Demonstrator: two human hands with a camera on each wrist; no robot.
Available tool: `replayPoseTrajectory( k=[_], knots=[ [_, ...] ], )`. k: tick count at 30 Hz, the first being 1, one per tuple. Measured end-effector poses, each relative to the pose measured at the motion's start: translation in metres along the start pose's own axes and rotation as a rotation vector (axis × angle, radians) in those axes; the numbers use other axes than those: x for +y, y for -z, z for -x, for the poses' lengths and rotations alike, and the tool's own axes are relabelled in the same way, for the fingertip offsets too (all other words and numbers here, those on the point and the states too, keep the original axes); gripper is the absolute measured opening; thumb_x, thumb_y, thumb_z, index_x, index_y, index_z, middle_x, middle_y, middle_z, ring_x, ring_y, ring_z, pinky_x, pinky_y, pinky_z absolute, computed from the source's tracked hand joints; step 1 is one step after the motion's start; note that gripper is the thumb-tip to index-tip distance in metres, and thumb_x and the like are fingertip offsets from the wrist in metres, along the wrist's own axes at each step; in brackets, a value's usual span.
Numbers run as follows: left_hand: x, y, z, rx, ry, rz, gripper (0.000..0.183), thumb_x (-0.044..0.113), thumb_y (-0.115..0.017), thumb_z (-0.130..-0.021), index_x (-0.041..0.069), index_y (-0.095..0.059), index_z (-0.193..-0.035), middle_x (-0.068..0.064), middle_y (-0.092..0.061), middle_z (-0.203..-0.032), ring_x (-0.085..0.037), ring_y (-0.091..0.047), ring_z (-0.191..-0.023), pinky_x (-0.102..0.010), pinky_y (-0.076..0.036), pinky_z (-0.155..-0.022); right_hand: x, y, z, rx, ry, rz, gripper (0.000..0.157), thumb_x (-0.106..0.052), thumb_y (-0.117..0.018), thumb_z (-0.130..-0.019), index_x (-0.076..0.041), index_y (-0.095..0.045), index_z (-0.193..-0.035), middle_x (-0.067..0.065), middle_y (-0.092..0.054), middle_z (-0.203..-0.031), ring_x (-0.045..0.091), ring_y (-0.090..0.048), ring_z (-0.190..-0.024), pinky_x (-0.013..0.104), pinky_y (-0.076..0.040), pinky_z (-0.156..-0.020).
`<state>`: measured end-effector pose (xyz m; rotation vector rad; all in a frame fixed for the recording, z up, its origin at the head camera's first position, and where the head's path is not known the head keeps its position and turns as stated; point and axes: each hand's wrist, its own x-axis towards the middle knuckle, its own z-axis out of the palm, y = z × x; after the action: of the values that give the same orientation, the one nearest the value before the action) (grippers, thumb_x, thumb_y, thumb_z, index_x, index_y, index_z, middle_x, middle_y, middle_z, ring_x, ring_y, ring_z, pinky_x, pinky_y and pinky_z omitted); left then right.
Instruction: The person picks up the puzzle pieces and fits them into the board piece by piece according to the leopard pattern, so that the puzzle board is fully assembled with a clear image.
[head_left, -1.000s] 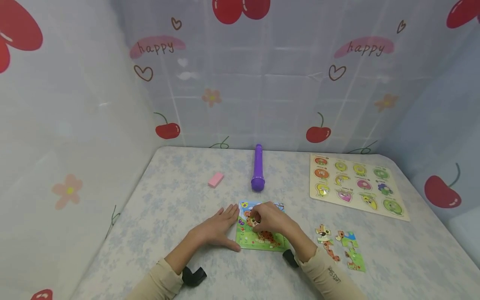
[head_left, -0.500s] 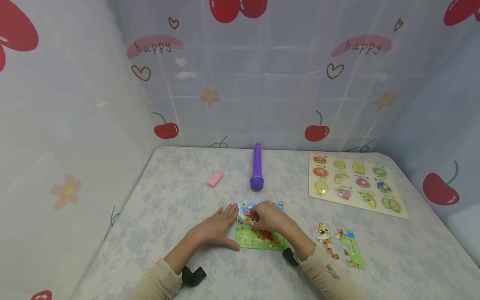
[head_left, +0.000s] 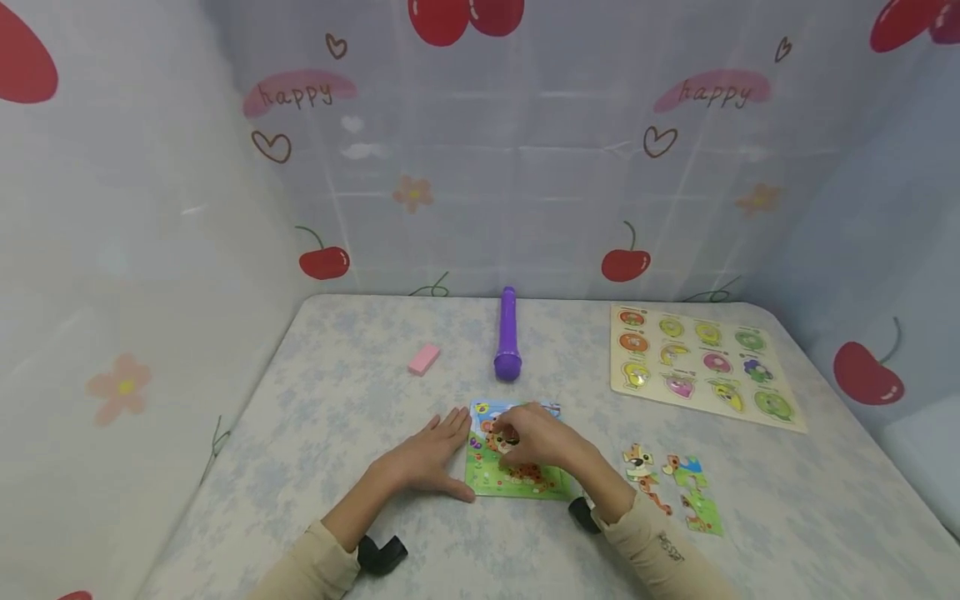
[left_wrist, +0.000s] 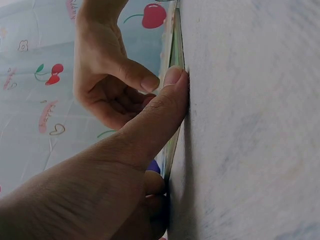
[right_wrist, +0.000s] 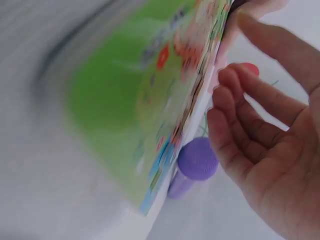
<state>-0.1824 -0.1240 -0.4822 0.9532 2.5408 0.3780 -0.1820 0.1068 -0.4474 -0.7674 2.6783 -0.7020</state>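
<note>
Probably building the animal puzzle (head_left: 487, 477) on the surface (head_left: 337, 400).
Touching its edge with spread left grip (head_left: 423, 458), hovering above with half-spread, empty right grip (head_left: 542, 437); maybe needs a loose piece (head_left: 702, 514) next.

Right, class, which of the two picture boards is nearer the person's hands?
The smaller spotted-animal puzzle, beside the left hand and under the right hand. The larger fruit board lies farther back, to the right.

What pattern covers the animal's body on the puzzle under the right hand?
The animal's body is orange with dark spots, clearest in the head view.
</note>
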Motion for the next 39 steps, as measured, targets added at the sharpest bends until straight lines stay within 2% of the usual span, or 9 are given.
replayPoseTrajectory(
  k=[2, 5, 10, 14, 22, 28, 32, 39],
  knots=[
    [0.000, 0.001, 0.002, 0.004, 0.000, 0.009, 0.117, 0.065, -0.071, -0.076, 0.002, -0.013, -0.156, -0.013, -0.004, -0.165, -0.027, -0.004, -0.153, -0.047, -0.009, -0.125, 0.001, 0.003, 0.005, -0.015, 0.001, -0.006, 0.039, -0.017, -0.083, -0.073, -0.006, -0.071, -0.109, 0.000, -0.070, -0.090, 0.012, -0.059, -0.080, 0.029, -0.050, -0.073],
    [0.001, 0.002, 0.004, 0.011, -0.005, 0.021, 0.117, 0.064, -0.071, -0.076, 0.001, -0.013, -0.155, -0.013, -0.005, -0.165, -0.028, -0.005, -0.153, -0.048, -0.010, -0.125, 0.008, 0.009, 0.015, -0.022, 0.018, -0.003, 0.045, -0.019, -0.083, -0.074, -0.005, -0.068, -0.114, 0.002, -0.069, -0.097, 0.018, -0.061, -0.087, 0.034, -0.051, -0.077],
    [0.003, 0.003, 0.004, 0.006, 0.004, 0.022, 0.117, 0.064, -0.071, -0.075, 0.001, -0.014, -0.155, -0.013, -0.005, -0.165, -0.027, -0.005, -0.153, -0.047, -0.010, -0.125, 0.023, 0.020, 0.036, 0.002, 0.031, -0.036, 0.056, -0.020, -0.085, -0.073, -0.003, -0.063, -0.122, 0.004, -0.067, -0.104, 0.021, -0.060, -0.094, 0.035, -0.052, -0.081],
    [0.003, 0.004, 0.004, 0.005, 0.010, 0.015, 0.118, 0.065, -0.072, -0.074, 0.001, -0.014, -0.155, -0.013, -0.006, -0.165, -0.027, -0.006, -0.153, -0.047, -0.011, -0.125, 0.037, 0.029, 0.054, 0.008, 0.028, -0.082, 0.060, -0.019, -0.085, -0.073, -0.005, -0.061, -0.126, 0.004, -0.065, -0.105, 0.022, -0.058, -0.096, 0.035, -0.052, -0.078],
    [0.004, 0.004, 0.004, 0.005, 0.015, 0.014, 0.118, 0.065, -0.072, -0.074, 0.001, -0.015, -0.155, -0.013, -0.006, -0.165, -0.027, -0.006, -0.153, -0.046, -0.011, -0.125, 0.071, 0.041, 0.087, 0.001, -0.093, -0.064, 0.061, -0.023, -0.087, -0.071, -0.009, -0.062, -0.125, -0.004, -0.061, -0.100, 0.014, -0.054, -0.092, 0.032, -0.051, -0.078],
    [0.006, 0.005, 0.005, 0.001, 0.022, 0.024, 0.118, 0.064, -0.072, -0.074, 0.001, -0.014, -0.155, -0.013, -0.006, -0.165, -0.027, -0.006, -0.153, -0.046, -0.010, -0.125, 0.090, 0.047, 0.110, 0.003, -0.200, -0.073, 0.063, -0.023, -0.088, -0.068, -0.008, -0.063, -0.124, -0.003, -0.061, -0.096, 0.014, -0.053, -0.087, 0.026, -0.049, -0.071],
    [0.006, 0.005, 0.006, -0.002, 0.025, 0.027, 0.117, 0.064, -0.072, -0.075, 0.001, -0.014, -0.155, -0.013, -0.006, -0.165, -0.027, -0.005, -0.153, -0.046, -0.010, -0.125, 0.100, 0.049, 0.122, 0.001, -0.272, -0.090, 0.067, -0.022, -0.089, -0.065, -0.007, -0.062, -0.125, -0.002, -0.061, -0.097, 0.015, -0.053, -0.088, 0.026, -0.048, -0.071],
    [0.006, 0.006, 0.005, -0.008, 0.034, 0.019, 0.117, 0.064, -0.072, -0.075, 0.002, -0.014, -0.156, -0.012, -0.005, -0.165, -0.026, -0.005, -0.153, -0.046, -0.010, -0.126, 0.113, 0.053, 0.135, -0.006, -0.305, -0.049, 0.067, -0.029, -0.090, -0.064, -0.006, -0.064, -0.122, -0.001, -0.063, -0.103, 0.015, -0.055, -0.093, 0.033, -0.050, -0.077]
  ],
)
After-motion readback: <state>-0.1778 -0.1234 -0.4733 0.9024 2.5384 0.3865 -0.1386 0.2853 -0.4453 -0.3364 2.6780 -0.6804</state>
